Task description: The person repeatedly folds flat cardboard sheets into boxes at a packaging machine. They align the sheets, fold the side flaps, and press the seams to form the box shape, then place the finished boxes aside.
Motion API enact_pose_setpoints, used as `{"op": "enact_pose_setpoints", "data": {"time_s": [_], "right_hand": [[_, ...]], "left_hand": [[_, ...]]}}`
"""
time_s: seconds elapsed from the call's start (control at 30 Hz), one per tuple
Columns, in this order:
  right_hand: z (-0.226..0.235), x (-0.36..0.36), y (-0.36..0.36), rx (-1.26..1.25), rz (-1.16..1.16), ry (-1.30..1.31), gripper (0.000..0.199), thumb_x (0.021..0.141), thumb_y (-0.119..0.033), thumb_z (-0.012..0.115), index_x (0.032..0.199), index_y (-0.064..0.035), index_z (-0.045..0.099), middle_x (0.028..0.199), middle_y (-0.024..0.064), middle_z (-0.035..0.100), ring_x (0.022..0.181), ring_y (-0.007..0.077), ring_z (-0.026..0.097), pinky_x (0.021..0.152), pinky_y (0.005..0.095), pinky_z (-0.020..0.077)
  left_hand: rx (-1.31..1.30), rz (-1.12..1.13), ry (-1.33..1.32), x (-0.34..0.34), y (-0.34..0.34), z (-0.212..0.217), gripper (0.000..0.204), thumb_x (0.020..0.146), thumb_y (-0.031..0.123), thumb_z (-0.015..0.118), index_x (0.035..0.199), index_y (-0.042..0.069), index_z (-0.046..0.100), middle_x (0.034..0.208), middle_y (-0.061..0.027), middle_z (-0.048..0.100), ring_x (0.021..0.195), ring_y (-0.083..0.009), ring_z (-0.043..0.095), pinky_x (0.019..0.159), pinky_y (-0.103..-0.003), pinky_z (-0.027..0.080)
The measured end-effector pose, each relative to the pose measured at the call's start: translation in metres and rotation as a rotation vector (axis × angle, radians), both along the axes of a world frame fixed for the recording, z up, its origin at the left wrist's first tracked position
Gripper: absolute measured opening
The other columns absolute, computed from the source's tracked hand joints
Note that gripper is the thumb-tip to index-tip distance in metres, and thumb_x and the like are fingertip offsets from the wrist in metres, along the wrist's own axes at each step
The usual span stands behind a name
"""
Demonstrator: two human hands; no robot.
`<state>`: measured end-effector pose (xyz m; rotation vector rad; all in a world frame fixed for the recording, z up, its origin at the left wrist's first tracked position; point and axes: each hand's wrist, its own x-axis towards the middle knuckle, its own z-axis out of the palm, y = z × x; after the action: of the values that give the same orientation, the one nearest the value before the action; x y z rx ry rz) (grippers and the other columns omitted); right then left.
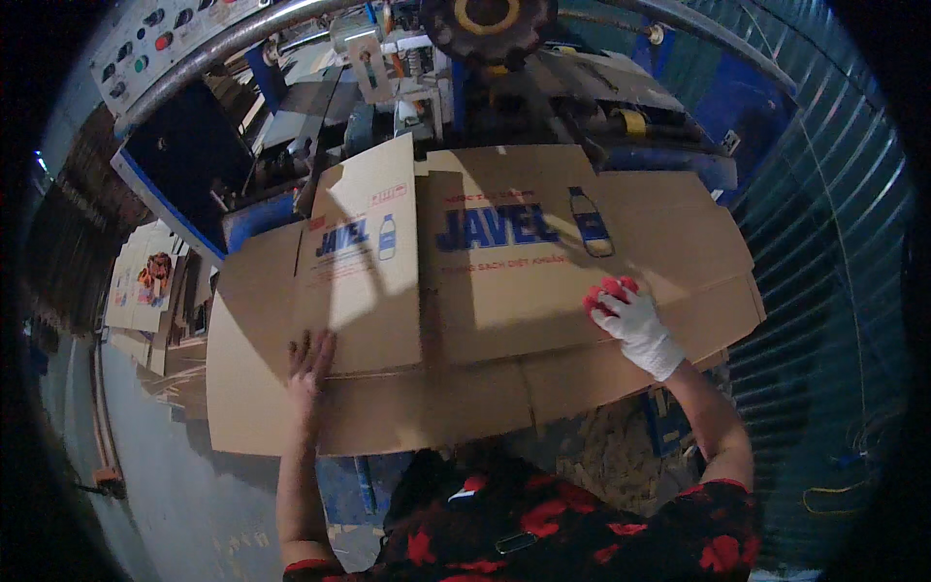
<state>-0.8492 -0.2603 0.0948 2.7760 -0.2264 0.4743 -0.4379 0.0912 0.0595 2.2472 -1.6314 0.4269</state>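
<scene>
A large flat cardboard box blank [504,310], brown with blue and red print and a drawn bottle on its panels, lies across in front of me. My left hand [311,362], bare, rests on the lower left part of the blank with its fingers stretched out. On the right, my right hand [628,325] wears a white glove with red fingertips. Its fingers are spread and slightly bent, touching the blank below the bottle drawing. Neither hand grips anything.
Beyond the blank stands a machine with blue side frames [184,165], a dark round wheel [490,29] and a button panel [155,48]. Stacked cardboard [141,281] is at the left. A green corrugated wall [824,242] runs along the right.
</scene>
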Motion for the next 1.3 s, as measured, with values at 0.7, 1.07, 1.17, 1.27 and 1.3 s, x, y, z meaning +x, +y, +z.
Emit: {"op": "enact_pose_setpoints", "data": {"time_s": [0.7, 1.07, 1.17, 1.27, 1.3], "right_hand": [[0.047, 0.163, -0.146, 0.06, -0.725, 0.077, 0.046, 0.083, -0.013, 0.057, 0.129, -0.0145, 0.051, 0.13, 0.0136, 0.049, 0.109, 0.0324, 0.054, 0.091, 0.0443, 0.0445], [-0.021, -0.021, -0.05, 0.195, -0.445, -0.411, 0.04, 0.083, -0.013, 0.062, 0.121, -0.003, 0.053, 0.116, 0.0181, 0.058, 0.105, 0.0364, 0.055, 0.093, 0.0429, 0.0431], [0.004, 0.061, -0.058, 0.24, -0.414, -0.268, 0.039, 0.083, -0.019, 0.065, 0.117, -0.0039, 0.055, 0.103, 0.0162, 0.062, 0.099, 0.0339, 0.058, 0.088, 0.044, 0.0456], [-0.004, 0.131, -0.096, 0.291, -0.451, -0.121, 0.041, 0.085, -0.033, 0.06, 0.117, -0.0078, 0.056, 0.109, 0.0149, 0.059, 0.104, 0.0343, 0.056, 0.087, 0.045, 0.0452], [0.006, 0.168, -0.089, 0.242, -0.498, -0.07, 0.044, 0.086, -0.038, 0.058, 0.119, -0.0089, 0.056, 0.114, 0.0149, 0.057, 0.108, 0.0354, 0.054, 0.09, 0.045, 0.044]], "left_hand": [[-0.109, 0.133, 0.237, 0.113, -0.171, -0.004, 0.048, 0.089, 0.022, 0.052, 0.136, 0.016, 0.042, 0.135, -0.0114, 0.046, 0.12, -0.0325, 0.048, 0.098, -0.05, 0.038], [0.134, 1.21, -0.134, 0.019, 0.126, 0.025, 0.058, 0.086, 0.037, 0.06, 0.134, 0.008, 0.045, 0.136, -0.0183, 0.044, 0.126, -0.0388, 0.037, 0.106, -0.044, 0.03], [0.073, 0.772, 0.164, 0.034, 0.05, 0.032, 0.062, 0.086, 0.042, 0.059, 0.136, 0.01, 0.043, 0.138, -0.0163, 0.042, 0.125, -0.0378, 0.038, 0.104, -0.047, 0.031], [0.265, 0.46, 0.229, 0.043, -0.078, 0.021, 0.063, 0.088, 0.046, 0.053, 0.143, 0.025, 0.032, 0.136, -0.0109, 0.046, 0.123, -0.0332, 0.043, 0.099, -0.05, 0.035], [0.223, 0.39, 0.305, 0.061, -0.103, 0.012, 0.065, 0.088, 0.048, 0.051, 0.144, 0.027, 0.028, 0.139, -0.0099, 0.043, 0.126, -0.0335, 0.041, 0.099, -0.057, 0.032]]}}
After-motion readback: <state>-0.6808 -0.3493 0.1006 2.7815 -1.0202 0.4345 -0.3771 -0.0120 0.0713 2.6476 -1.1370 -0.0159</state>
